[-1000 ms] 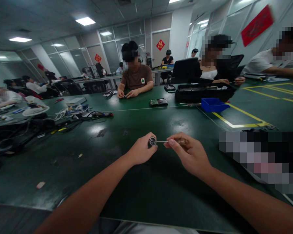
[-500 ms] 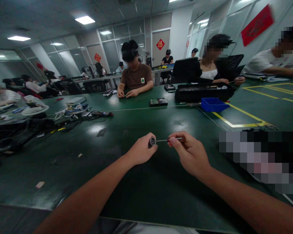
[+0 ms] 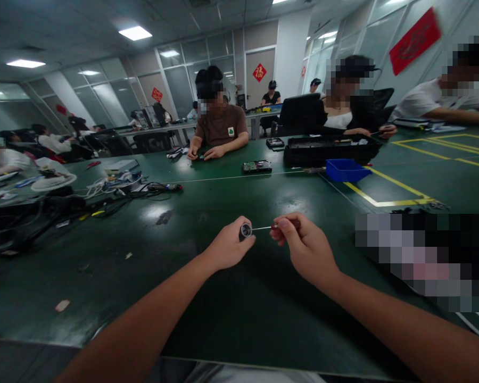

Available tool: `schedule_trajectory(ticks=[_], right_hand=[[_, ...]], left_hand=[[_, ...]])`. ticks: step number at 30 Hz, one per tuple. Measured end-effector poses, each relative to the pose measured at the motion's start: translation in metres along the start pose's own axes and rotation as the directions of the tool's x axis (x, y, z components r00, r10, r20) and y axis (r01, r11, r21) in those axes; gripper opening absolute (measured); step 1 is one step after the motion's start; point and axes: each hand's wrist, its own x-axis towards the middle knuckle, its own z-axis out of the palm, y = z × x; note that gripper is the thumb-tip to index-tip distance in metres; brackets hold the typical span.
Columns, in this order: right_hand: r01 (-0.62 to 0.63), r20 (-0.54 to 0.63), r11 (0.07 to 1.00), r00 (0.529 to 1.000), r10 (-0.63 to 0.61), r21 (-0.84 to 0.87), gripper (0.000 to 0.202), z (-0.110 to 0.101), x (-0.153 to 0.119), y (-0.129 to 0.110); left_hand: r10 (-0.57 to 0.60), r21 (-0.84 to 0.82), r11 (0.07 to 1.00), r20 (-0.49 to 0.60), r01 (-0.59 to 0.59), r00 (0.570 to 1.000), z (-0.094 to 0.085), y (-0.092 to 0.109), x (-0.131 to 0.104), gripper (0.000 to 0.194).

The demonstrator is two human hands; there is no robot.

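My left hand (image 3: 232, 246) is wrapped round a small dark cylindrical part (image 3: 245, 230), whose round, light-rimmed open end faces me. Fingers of my right hand (image 3: 309, 244) close on the red handle of a screwdriver (image 3: 277, 226). Its thin metal shaft points left and reaches the cylindrical part; whether the tip touches it or sits inside is too small to tell. Both hands are held above the green table (image 3: 223, 319), a short gap apart.
Ahead lie a circuit-board device (image 3: 257, 166), a blue bin (image 3: 347, 170) and a long black tray (image 3: 331, 151). Cables and a white fan-like part (image 3: 52, 181) are at the left. A person in a brown shirt (image 3: 219, 127) sits opposite; others sit around.
The whole view has shifted slightly. The cylindrical part's open end is turned a little more towards me, and my right hand has rolled slightly on the screwdriver.
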Motion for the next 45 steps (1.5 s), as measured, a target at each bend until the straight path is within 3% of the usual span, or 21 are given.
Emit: schedule_trajectory(ticks=[5,10,13,17,22,29,33,38,45], right_hand=[[-0.112,-0.003,0.976,0.993,0.114,0.185,0.031,-0.001,0.009,0.003],[-0.316,0.089,0.862,0.948,0.307,0.397,0.033,-0.002,0.016,0.01],[-0.242,0.03,0.891,0.968,0.25,0.383,0.032,-0.004,0.016,0.007],[-0.053,-0.055,0.985,0.996,0.063,0.164,0.031,-0.006,0.011,-0.002],[0.015,-0.058,0.999,0.998,-0.013,0.035,0.029,-0.007,0.006,-0.003],[0.062,0.031,0.987,0.998,-0.058,-0.147,0.029,-0.012,0.006,-0.003],[0.072,0.037,0.987,0.997,-0.067,-0.143,0.029,-0.011,0.005,-0.002],[0.085,-0.059,0.993,0.994,-0.091,-0.087,0.023,-0.009,0.005,0.004],[-0.118,-0.062,0.95,0.988,0.142,0.289,0.025,-0.007,0.017,0.007]], left_hand=[[0.021,0.002,1.0,0.006,-0.021,1.0,-0.003,0.001,-0.001,0.01],[0.064,-0.033,0.997,0.026,-0.063,0.998,-0.005,0.005,-0.003,0.01],[0.063,-0.013,0.998,0.029,-0.062,0.998,-0.005,0.007,-0.002,0.011],[0.06,0.037,0.997,0.016,-0.061,0.998,-0.004,0.005,-0.002,0.013],[0.064,0.041,0.997,0.022,-0.064,0.998,-0.004,0.003,-0.002,0.012],[0.088,0.086,0.992,0.033,-0.09,0.996,-0.003,-0.002,-0.001,0.013],[0.128,0.155,0.979,0.035,-0.132,0.991,0.0,-0.006,0.001,0.014],[0.18,0.191,0.963,0.059,-0.188,0.982,0.001,-0.006,0.003,0.016],[0.214,0.24,0.949,-0.02,-0.203,0.977,-0.001,-0.007,0.002,0.014]])
